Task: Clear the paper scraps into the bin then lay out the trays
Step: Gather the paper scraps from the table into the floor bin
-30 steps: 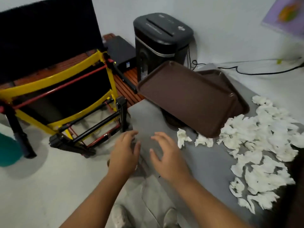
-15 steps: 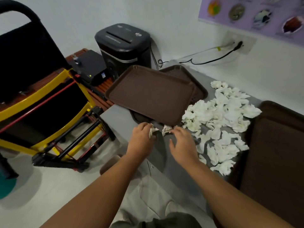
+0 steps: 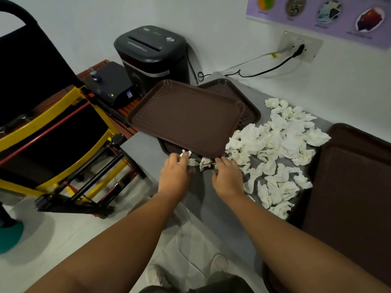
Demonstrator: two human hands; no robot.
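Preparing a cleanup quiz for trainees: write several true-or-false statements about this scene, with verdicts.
1. The left hand pinches a white crumpled paper scrap. True.
2. The black paper shredder stands on the grey table. False: it stands off the table, against the wall.
3. The pile of white paper scraps lies inside the stacked brown plastic trays. False: it lies on the bare table beside them.
4. A black cable is plugged into the wall socket. True.
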